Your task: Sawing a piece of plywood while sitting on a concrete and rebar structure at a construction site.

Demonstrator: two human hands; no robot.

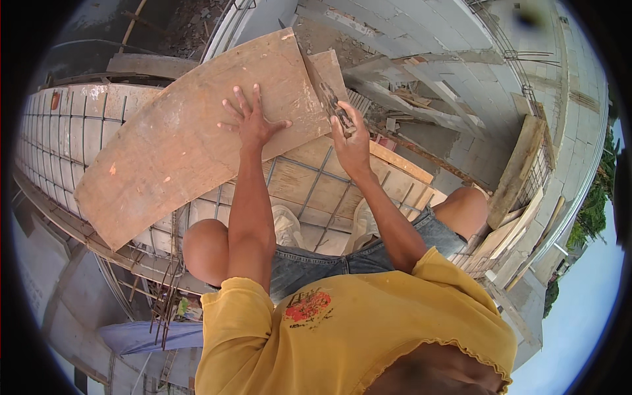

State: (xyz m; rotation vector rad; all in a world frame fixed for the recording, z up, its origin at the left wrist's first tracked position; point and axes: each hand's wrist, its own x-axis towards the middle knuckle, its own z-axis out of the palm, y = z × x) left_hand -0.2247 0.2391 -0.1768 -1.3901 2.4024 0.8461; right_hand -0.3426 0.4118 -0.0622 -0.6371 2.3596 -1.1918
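My left hand lies flat with fingers spread on a long brown plywood sheet, pressing on its upper face. The sheet slants across the rebar mesh. At the sheet's right end, my right hand is closed, thumb and fingers pinching a small, dark, rough object whose kind I cannot make out. Just beyond that hand, a smaller plywood piece sticks out from behind the long sheet.
I squat with both shoes on the boards and mesh. Grey block walls rise ahead and to the right. A drop with rubble and timber lies beyond the edge. Thin rebar ends stick out at the lower left, by a blue sheet.
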